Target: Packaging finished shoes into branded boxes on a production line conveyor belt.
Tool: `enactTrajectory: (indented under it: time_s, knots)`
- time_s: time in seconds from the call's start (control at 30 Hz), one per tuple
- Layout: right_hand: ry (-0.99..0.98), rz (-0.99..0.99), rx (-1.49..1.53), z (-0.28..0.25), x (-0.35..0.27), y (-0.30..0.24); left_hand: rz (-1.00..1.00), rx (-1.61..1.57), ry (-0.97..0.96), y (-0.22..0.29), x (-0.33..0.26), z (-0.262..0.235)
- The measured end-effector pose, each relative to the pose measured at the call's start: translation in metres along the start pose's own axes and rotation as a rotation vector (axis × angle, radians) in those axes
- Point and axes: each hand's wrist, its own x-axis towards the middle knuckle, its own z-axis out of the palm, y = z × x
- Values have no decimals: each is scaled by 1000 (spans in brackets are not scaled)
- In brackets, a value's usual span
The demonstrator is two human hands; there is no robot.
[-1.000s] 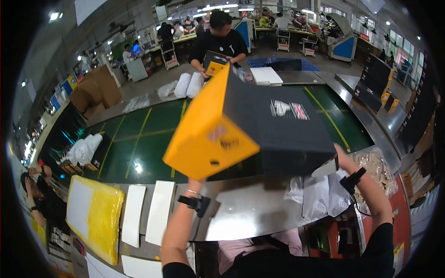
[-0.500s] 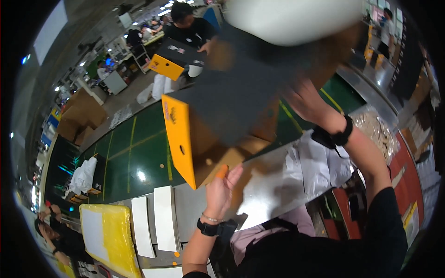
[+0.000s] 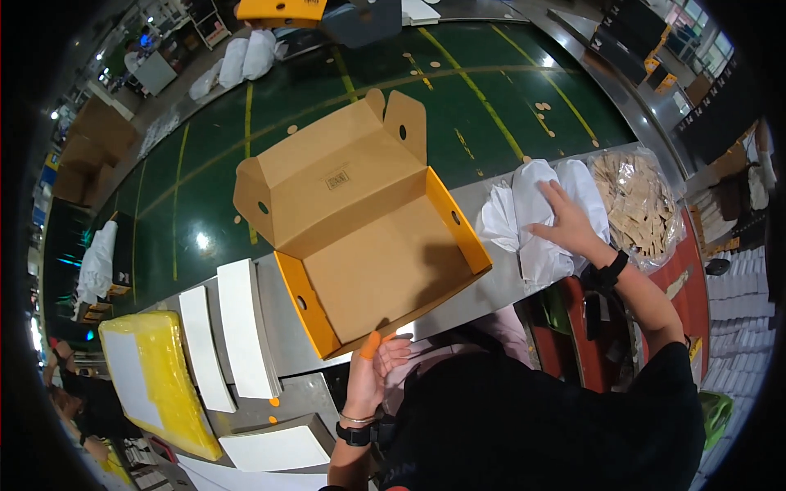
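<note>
A cardboard box (image 3: 385,266) sits before me with its lid thrown back. Its inside is plain brown, its short sides orange with round holes. My left hand (image 3: 378,372) is at the box's front edge, thumb and loosely bent fingers apart; an orange cover sits on one digit. Whether it touches the edge is hard to tell. At the right, my right hand (image 3: 569,225) lies with spread fingers over a white wrapped bundle (image 3: 536,196), open and not closed round it. Another white bundle (image 3: 583,192) lies directly beside that one.
A green belt (image 3: 327,155) with yellow lines runs beyond the metal ledge (image 3: 512,303). A clear bag of brown cardboard pieces (image 3: 639,204) lies far right. Left are white stacks (image 3: 246,327) and a yellow wrapped pack (image 3: 160,385). Another orange-sided box (image 3: 282,10) is across the belt.
The box has come down from mid-air, lid swung open away from me. My right hand has left its lid and moved down to the white bundle. The view has tilted down.
</note>
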Motion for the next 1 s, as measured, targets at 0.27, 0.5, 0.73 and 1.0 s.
enactTrajectory:
  time_s: [0.27, 0.5, 0.73, 1.0]
  knots:
    - [-102, 524, 942, -27, -14, -7, -6, 107, -10, -2, -9, -15]
    - [-269, -58, 1273, -111, 15, -143, -79, 53, 21, 2, -16, -20]
    - [-992, -654, 604, -44, 70, -230, 55, 27, -189, -17, 1, -26]
    - [-733, -1156, -55, -15, 98, -230, 279, 942, -44, 22, -18, -56]
